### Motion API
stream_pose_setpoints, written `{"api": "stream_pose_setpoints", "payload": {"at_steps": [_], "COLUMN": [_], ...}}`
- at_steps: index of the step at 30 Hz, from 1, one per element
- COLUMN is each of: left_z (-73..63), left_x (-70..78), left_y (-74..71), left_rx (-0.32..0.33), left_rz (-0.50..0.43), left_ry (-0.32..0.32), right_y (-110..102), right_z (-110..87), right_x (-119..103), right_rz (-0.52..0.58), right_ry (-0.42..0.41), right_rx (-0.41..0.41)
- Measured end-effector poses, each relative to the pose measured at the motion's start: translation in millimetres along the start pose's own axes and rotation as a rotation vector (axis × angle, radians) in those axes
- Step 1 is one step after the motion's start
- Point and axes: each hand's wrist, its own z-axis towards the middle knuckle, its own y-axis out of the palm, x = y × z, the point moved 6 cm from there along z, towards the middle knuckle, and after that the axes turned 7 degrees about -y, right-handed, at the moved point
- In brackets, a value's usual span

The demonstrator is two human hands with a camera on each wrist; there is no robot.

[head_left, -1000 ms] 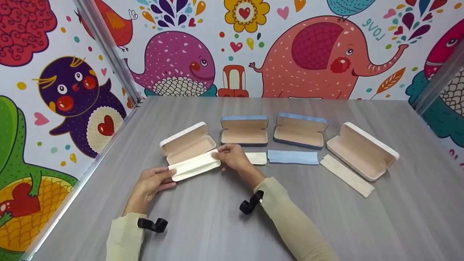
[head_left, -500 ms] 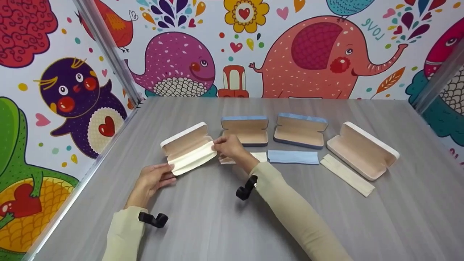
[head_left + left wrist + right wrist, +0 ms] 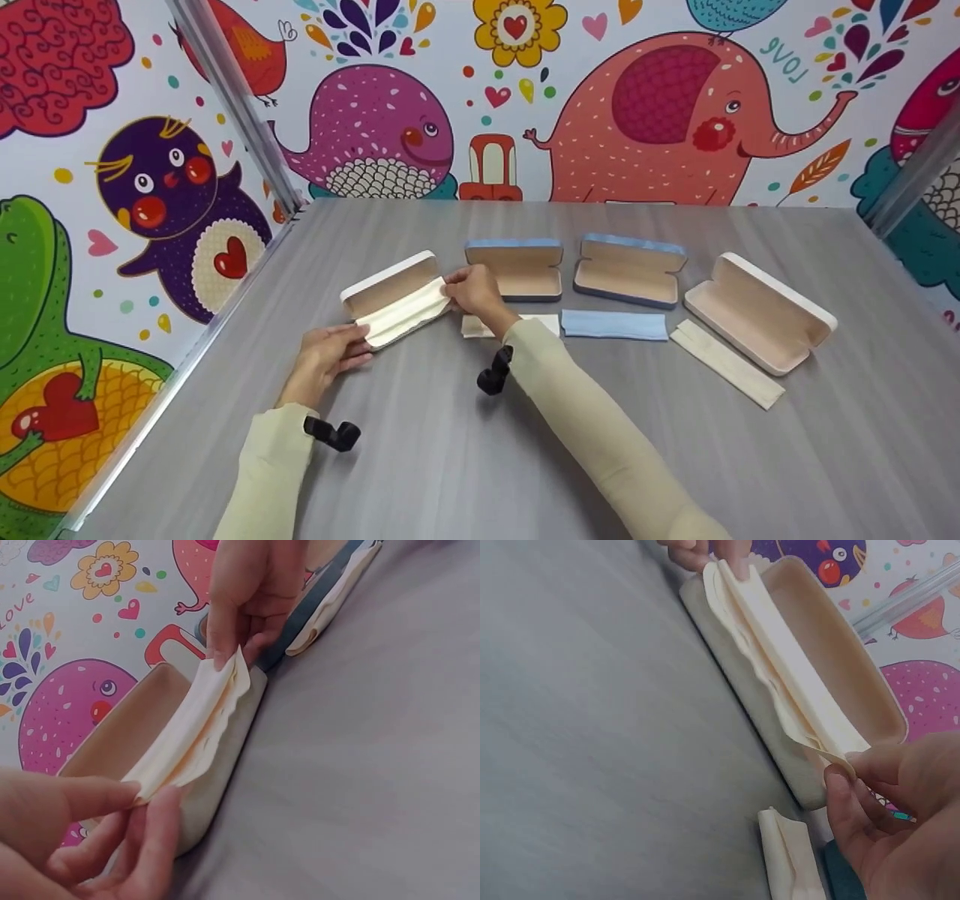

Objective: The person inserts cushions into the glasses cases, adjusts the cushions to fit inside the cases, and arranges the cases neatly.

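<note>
A folded cream cloth (image 3: 405, 313) is stretched between my two hands, over the base of an open white glasses case (image 3: 390, 283) at the left. My left hand (image 3: 324, 358) pinches the cloth's left end between thumb and fingers. At the other end my right hand (image 3: 477, 291) pinches it the same way. In the left wrist view the cloth (image 3: 187, 727) shows its loose layered edge along the case's front wall (image 3: 217, 802). From the right wrist view, the case's lid (image 3: 840, 652) stands up behind the cloth, which hides most of the base.
Two open blue cases (image 3: 517, 281) (image 3: 628, 281) and another open white case (image 3: 757, 319) stand along the back and right. Before them lie a cream cloth (image 3: 544, 324), a blue cloth (image 3: 615, 325) and a beige cloth (image 3: 727, 364). A patterned wall (image 3: 585, 97) rises behind the grey table (image 3: 450, 450).
Both hands have moved the cream cloth away from the body, from in front of the white case to over its base. The other cases and cloths have stayed put.
</note>
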Motion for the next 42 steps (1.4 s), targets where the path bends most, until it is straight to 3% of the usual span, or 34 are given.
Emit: {"api": "stream_pose_setpoints", "payload": {"at_steps": [8,20,26,33,42], "left_z": [3.6,6.1,7.6,7.5,6.1], "left_x": [2.9,1.0,3.8,3.5,4.8], "left_y": [-3.8,-7.0,-6.2,-7.8,-10.3], "left_rx": [0.058,0.109,0.139,0.199,0.235], "left_rz": [0.021,0.113,0.159,0.264,0.296], "left_ry": [0.013,-0.025,0.005,0.036,0.079], "right_y": [4.8,9.0,7.6,5.9,6.2], "right_z": [3.7,-0.1,-0.9,-4.3,-7.2], "right_x": [-1.3,-10.1,-14.0,-14.1,-16.9], "right_rz": [-0.059,-0.220,-0.334,-0.354,-0.372], "right_ry": [-0.082,-0.179,-0.233,-0.260,-0.281], "right_rx": [0.014,0.036,0.071,0.121,0.140]}}
